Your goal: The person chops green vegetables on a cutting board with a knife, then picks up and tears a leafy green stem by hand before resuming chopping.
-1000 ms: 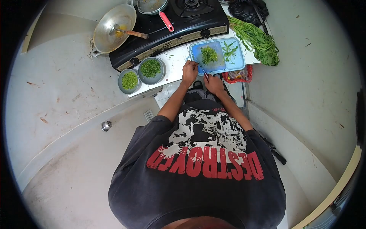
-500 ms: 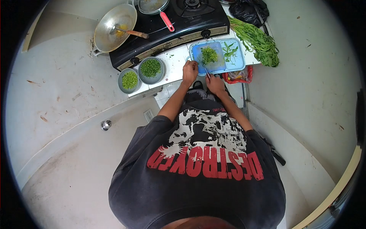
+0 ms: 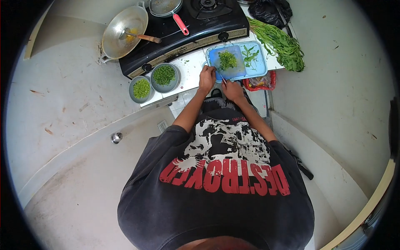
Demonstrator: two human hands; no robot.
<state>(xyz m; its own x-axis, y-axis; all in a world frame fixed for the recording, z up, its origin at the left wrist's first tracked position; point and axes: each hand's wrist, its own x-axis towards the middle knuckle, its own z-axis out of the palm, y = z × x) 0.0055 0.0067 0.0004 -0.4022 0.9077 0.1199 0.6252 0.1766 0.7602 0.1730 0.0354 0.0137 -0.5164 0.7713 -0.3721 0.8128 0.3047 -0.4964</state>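
My right hand [image 3: 233, 90] is closed round the handle of a knife [image 3: 223, 79], whose blade points up and left over the near edge of a blue cutting board [image 3: 240, 73]. At the board's near left corner is my left hand [image 3: 207, 77], its fingers curled and pressed together; whatever they pinch is too small to make out. Chopped greens [image 3: 227, 61] lie heaped on the board beyond both hands. To their right, loose green leaves [image 3: 250, 56] rest in the light blue tray [image 3: 261, 62] under the board.
Two grey bowls of chopped greens, one darker [image 3: 165, 78] and one lighter [image 3: 141, 89], stand left on the white counter [image 3: 188, 71]. Behind is a black stove [image 3: 183, 41] with a wok [image 3: 125, 31]. A leafy bunch [image 3: 287, 50] and red basket [image 3: 267, 81] are at right.
My right hand and the knife have shifted slightly left, closer to my left hand. The whole view has moved a little; the bowls and greens look the same.
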